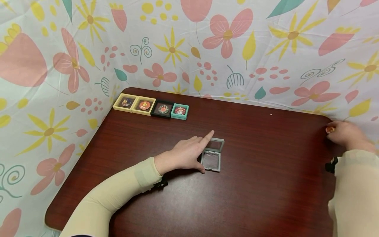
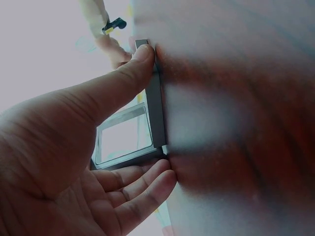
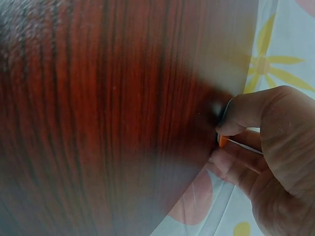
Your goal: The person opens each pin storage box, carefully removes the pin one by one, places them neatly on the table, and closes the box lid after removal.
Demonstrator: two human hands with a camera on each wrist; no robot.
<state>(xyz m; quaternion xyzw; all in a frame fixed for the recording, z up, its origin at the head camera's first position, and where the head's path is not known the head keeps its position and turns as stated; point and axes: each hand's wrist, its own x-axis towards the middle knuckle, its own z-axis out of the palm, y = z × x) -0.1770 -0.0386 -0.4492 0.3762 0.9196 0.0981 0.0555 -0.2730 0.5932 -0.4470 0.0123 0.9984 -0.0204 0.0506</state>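
A small grey display case with clear windows stands open on the table, its lid tilted up at the far side. My left hand holds it from the left. In the left wrist view the thumb presses on the near end of the case's base, and the other fingers lie behind the lid. At the table's far right corner, my right hand pinches a small round orange piece between thumb and fingers. The fingers hide much of that piece.
Several framed round pieces line the back left edge: two in yellow cases, one in a black case, one in a teal case. The dark red wooden table meets a flower-patterned curtain at the back and left.
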